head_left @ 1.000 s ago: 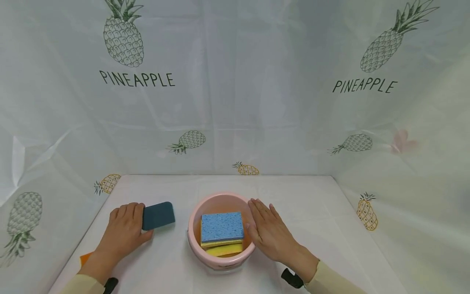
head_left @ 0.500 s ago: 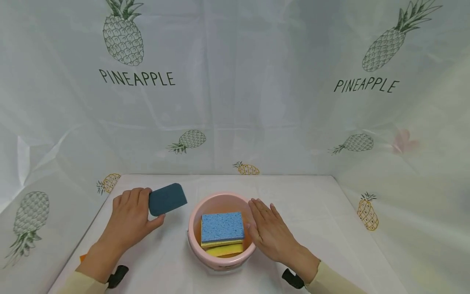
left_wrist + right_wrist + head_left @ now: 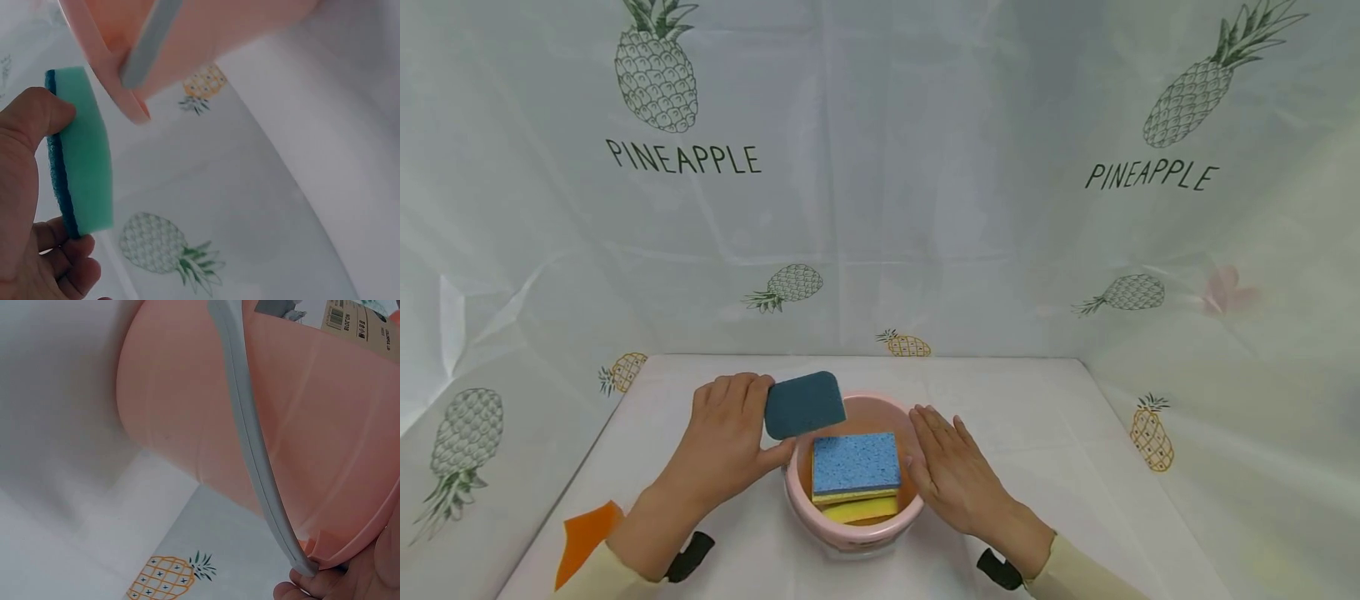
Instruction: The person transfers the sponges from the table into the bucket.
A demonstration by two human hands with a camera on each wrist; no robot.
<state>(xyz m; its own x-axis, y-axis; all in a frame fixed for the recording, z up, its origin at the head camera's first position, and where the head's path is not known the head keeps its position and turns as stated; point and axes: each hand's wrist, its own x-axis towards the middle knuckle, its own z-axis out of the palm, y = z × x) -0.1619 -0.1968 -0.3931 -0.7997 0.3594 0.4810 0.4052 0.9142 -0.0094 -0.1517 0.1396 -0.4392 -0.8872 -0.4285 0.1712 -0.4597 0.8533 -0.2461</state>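
Note:
My left hand [image 3: 730, 446] pinches a green sponge [image 3: 87, 150] by its edge, thumb on one side and fingers on the other. Its dark teal scouring face [image 3: 805, 406] is turned up in the head view. The sponge is held over the back left rim of a pink bucket [image 3: 856, 538]. Inside the bucket a blue sponge with a yellow layer [image 3: 856, 462] lies on top of a yellow one [image 3: 861, 510]. My right hand [image 3: 958, 479], fingers straight, rests against the bucket's right rim, near the grey handle [image 3: 253, 437].
An orange piece [image 3: 583, 537] lies on the white table [image 3: 1022, 408] at the left, partly covered by my left forearm. Pineapple-printed sheeting [image 3: 955, 208] hangs behind the table and along both sides.
My left hand has lifted the green sponge and carried it right, from beside the bucket to above its rim. More of the orange piece shows. The right hand has stayed put.

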